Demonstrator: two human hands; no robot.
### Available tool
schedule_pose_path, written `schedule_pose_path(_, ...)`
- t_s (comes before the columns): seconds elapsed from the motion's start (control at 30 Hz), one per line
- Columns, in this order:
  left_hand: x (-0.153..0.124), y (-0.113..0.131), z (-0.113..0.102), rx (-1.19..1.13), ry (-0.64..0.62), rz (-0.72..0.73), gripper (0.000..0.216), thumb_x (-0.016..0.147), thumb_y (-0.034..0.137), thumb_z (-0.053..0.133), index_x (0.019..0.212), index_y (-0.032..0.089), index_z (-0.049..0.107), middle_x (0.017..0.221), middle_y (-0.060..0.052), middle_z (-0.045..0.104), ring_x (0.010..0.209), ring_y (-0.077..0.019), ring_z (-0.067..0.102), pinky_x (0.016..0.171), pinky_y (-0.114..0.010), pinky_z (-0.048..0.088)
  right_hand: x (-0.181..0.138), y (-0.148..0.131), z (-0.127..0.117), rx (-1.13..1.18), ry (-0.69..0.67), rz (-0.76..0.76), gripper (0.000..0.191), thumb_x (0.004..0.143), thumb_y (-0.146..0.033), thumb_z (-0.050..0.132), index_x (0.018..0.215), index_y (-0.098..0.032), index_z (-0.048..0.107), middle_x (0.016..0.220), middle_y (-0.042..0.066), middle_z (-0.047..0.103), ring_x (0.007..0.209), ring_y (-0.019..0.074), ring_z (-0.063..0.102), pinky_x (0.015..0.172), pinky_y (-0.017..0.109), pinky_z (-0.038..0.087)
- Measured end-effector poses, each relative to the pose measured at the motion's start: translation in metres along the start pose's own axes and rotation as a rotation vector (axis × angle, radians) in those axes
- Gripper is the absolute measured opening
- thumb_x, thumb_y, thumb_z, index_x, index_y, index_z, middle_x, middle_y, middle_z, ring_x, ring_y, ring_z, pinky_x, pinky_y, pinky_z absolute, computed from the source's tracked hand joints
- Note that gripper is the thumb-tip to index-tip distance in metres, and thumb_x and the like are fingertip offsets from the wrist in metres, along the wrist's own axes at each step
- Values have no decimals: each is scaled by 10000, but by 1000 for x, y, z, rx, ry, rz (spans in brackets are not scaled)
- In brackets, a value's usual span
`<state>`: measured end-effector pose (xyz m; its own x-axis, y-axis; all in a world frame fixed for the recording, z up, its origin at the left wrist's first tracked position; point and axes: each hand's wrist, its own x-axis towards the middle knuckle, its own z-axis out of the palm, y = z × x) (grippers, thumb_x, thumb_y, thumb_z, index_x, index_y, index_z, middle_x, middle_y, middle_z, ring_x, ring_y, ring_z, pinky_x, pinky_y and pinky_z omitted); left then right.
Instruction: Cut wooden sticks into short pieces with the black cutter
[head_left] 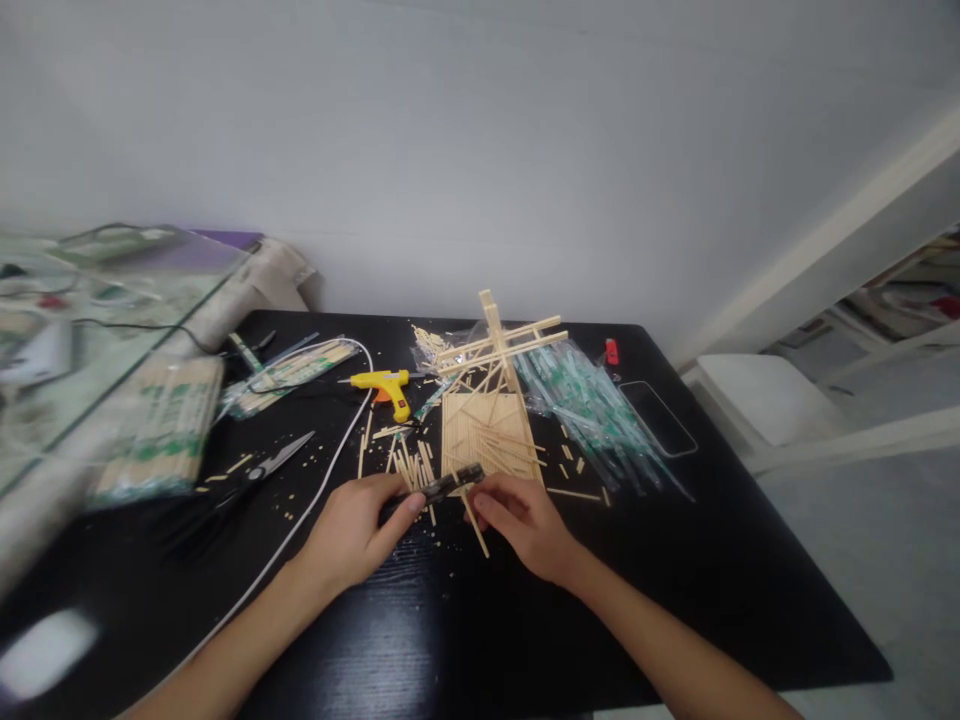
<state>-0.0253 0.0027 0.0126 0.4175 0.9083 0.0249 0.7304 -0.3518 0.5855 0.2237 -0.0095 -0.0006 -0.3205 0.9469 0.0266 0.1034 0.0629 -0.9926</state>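
My left hand [366, 525] is closed on one end of a dark, narrow tool [442, 488], whose exact kind I cannot make out. Across the tool's far end lies a thin wooden stick [477, 528], slanting down toward me. My right hand [517, 522] pinches this stick with bent fingers, close beside the tool's tip. Just beyond both hands is a flat wooden panel of sticks [457, 420], with loose sticks [502, 447] strewn over it. Behind it a frame of crossed sticks [496, 345] rises at a tilt.
A yellow glue gun [391, 388] lies left of the panel, near a white cable [330, 465]. Black-handled scissors [259, 472] rest further left. Plastic-wrapped sticks [600, 410] and a phone-like outline [660, 418] are on the right, below a red object [612, 352].
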Motion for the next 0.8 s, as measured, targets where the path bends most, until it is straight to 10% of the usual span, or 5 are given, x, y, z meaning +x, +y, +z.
schedule_pose_path(0.23,1,0,3,79,-15,-24,465,1017,524,371,814,202,638,792,-59,690,746,-228,666,694,-311,446,-4,-3,11,344,-62,227,368,798,-519,801,844,-169,696,648,4,672,546,121,585,547,255,466)
schedule_pose_path(0.8,0,0,3,170,-54,-71,556,1010,605,313,807,200,634,803,-70,688,771,-260,684,701,-356,459,-2,3,14,297,-25,224,352,844,-477,774,788,-142,682,639,10,674,535,112,585,553,252,459)
